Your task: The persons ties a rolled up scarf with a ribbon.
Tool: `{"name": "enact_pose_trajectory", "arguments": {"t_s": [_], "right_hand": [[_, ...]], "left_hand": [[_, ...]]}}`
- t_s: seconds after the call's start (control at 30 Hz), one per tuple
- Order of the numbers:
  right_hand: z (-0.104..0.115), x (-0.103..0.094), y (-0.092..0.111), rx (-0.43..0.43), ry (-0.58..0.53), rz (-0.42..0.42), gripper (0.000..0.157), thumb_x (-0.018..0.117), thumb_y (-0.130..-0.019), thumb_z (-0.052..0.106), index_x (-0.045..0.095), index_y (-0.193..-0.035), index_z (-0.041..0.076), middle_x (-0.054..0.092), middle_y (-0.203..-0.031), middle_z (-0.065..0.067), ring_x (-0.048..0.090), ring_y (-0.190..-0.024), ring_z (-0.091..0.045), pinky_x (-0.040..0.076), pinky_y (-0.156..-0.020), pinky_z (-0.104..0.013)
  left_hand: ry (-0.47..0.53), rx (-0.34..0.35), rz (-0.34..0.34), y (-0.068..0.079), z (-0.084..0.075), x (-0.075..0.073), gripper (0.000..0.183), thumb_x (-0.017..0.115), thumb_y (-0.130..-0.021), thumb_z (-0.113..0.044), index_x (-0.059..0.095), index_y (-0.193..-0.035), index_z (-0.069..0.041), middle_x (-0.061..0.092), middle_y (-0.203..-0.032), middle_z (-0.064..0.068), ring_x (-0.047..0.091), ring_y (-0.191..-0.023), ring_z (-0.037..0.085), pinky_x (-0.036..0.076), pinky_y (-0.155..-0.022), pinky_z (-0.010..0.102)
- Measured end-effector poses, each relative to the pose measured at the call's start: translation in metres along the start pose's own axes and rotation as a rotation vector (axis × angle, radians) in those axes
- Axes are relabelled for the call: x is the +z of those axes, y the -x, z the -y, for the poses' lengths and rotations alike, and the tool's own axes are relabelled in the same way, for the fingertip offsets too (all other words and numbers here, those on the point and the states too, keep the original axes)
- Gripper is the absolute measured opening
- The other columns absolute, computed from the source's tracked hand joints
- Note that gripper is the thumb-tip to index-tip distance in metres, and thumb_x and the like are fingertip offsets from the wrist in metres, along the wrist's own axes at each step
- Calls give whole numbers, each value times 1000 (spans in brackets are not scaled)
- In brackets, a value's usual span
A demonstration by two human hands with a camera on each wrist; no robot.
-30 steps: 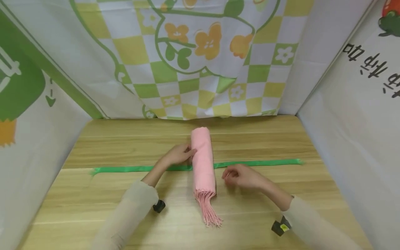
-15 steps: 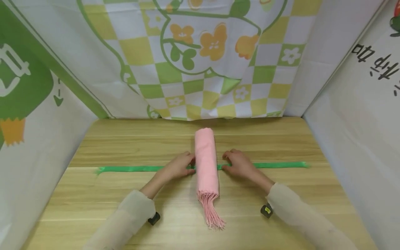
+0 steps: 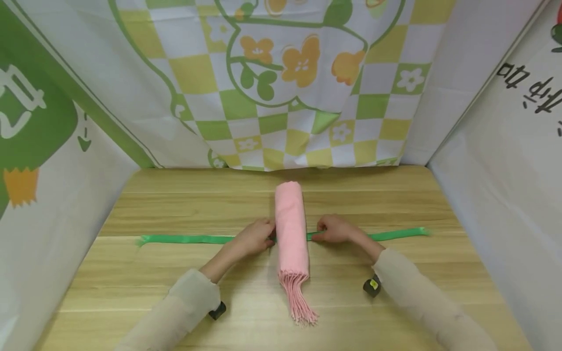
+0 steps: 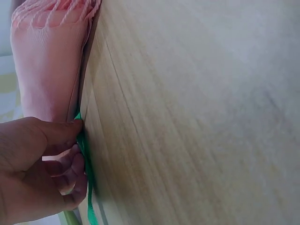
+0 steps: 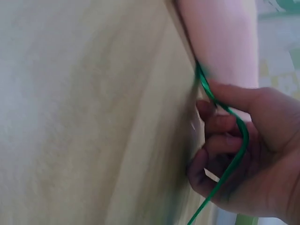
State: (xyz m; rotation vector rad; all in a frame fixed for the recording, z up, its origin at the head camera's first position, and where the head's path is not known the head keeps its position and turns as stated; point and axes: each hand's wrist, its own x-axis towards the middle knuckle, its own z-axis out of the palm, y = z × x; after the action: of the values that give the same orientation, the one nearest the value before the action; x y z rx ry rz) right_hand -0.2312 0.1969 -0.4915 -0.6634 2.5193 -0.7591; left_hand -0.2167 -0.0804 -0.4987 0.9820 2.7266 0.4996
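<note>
A rolled pink scarf [image 3: 291, 229] lies lengthwise on the table, its fringe [image 3: 298, 302] trailing toward me. Beneath it a green ribbon [image 3: 189, 239] runs crosswise, sticking out on both sides. Just left of the roll, my left hand [image 3: 254, 237] pinches the ribbon; in the left wrist view the thumb [image 4: 65, 130] presses on the ribbon [image 4: 86, 154] close to the scarf. On the other side my right hand [image 3: 337, 229] holds the ribbon between thumb and curled fingers. There the ribbon [image 5: 241, 133] is lifted and bends across the palm. The stretch under the scarf is hidden.
The wooden table [image 3: 175, 204] ends at a checked, flower-printed cloth [image 3: 303, 122] hanging behind it. White printed panels stand at the left [image 3: 66, 195] and right [image 3: 496, 170]. A black wrist device [image 3: 372, 286] hangs by my right sleeve.
My right hand has moved in from the lower right to the ribbon and now grips it. My left hand has come down from the scarf's side to the ribbon. The ribbon's right part has shifted slightly.
</note>
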Motion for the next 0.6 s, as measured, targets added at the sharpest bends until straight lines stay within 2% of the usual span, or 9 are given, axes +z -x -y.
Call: {"name": "enact_pose_trajectory", "arguments": {"t_s": [0.07, 0.13, 0.27, 0.4, 0.47, 0.6], "right_hand": [[-3, -5, 0, -8, -81, 48, 38, 68, -94, 23, 48, -63, 15, 39, -58, 8, 35, -54, -7, 30, -54, -21], [-6, -8, 0, -10, -147, 73, 32, 66, -96, 20, 55, -66, 12, 43, -59, 8, 37, -55, -7, 32, -55, -21], [-11, -10, 1, -1, -224, 78, 21, 62, -97, 14, 67, -79, 6, 50, -63, 7, 43, -58, -8, 37, -58, -22], [-12, -10, 3, 13, -264, 73, 20, 58, -99, 11, 67, -83, 3, 52, -63, 4, 44, -57, -10, 39, -57, -23], [-12, -10, 4, 15, -277, 71, 20, 57, -99, 11, 66, -83, 3, 51, -62, 3, 44, -56, -10, 38, -57, -23], [-12, -11, 8, -4, -215, 56, 9, 67, -92, 13, 66, -87, 6, 55, -70, 4, 46, -64, -11, 39, -61, -25]], "left_hand": [[-16, 12, -1, 1, -1, -2, 10, 70, -89, -7, 63, -96, -5, 62, -90, 8, 59, -89, 25, 52, -81, 41], [-12, 19, -3, 1, -1, -3, 8, 67, -89, -6, 59, -89, -7, 58, -81, 5, 56, -79, 20, 50, -72, 36], [75, 11, 20, 2, -2, -6, 13, 68, -88, -7, 55, -91, -9, 56, -73, 1, 51, -67, 14, 45, -60, 28], [68, 7, 43, 3, -2, -3, 27, 74, -85, -12, 56, -104, -7, 61, -80, 2, 56, -72, 16, 50, -64, 31], [12, 20, 7, 4, -1, -1, 27, 72, -84, -8, 57, -106, -5, 65, -86, 6, 62, -78, 21, 53, -70, 36], [-124, 4, -78, 6, 0, 3, 22, 65, -81, 2, 63, -101, -5, 67, -93, 12, 66, -87, 29, 56, -74, 42]]}}
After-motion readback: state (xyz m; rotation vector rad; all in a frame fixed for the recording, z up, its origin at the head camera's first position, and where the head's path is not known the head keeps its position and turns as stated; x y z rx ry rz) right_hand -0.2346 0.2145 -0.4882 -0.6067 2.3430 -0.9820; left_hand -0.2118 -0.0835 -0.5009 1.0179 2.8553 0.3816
